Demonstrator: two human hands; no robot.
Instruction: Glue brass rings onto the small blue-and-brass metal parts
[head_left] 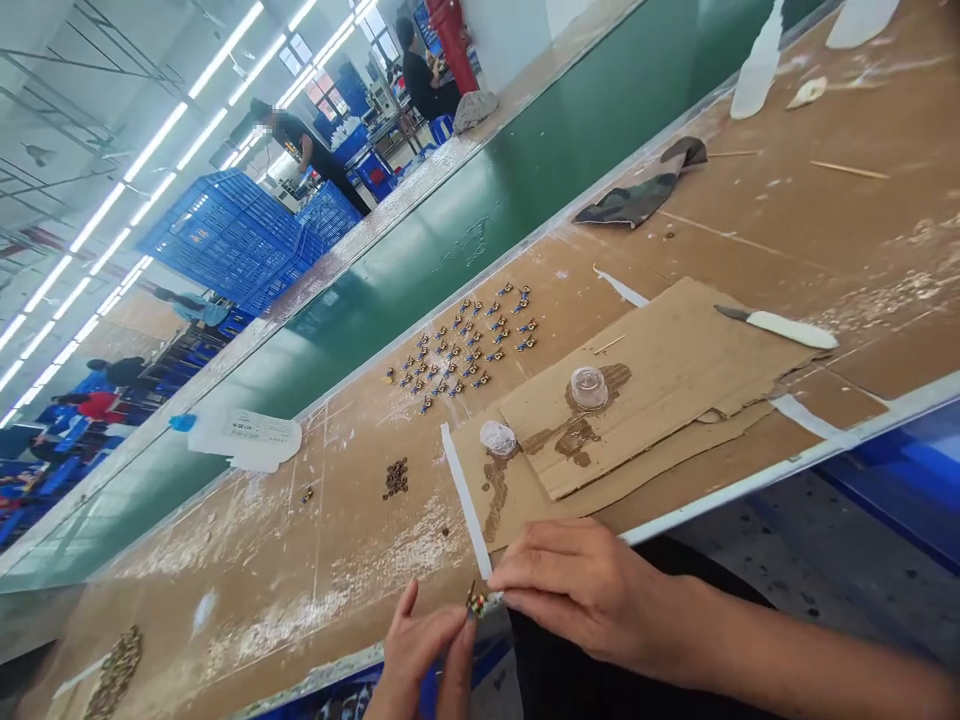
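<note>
1. Left hand [424, 650] at bottom edge, thumb + forefinger pinched shut on small part [476, 601]; wrist cut off by frame.
2. Right hand [581, 590] curled, fingertips closed on same small part from other side – held between both hands just off near edge of surface [787, 230], prob. for close fitting work.
3. Small part tiny, multi-coloured; shape not readable, mostly hidden by fingers.
4. Rows of little pieces [465, 345] laid out mid-surface, well apart from hands – looks like sorted/finished lot, spaced so none touch.
5. Dark pile [395, 478] nearer hands, prob. loose stock.
6. Two clear cups [589, 387] on stained cardboard [675, 370]; cardboard likely shields surface from spills.
7. Knife [780, 325] resting at cardboard's far side, w/ blade pointing left.
8. Heap [114, 672] at bottom left, cut off, unclear.
</note>
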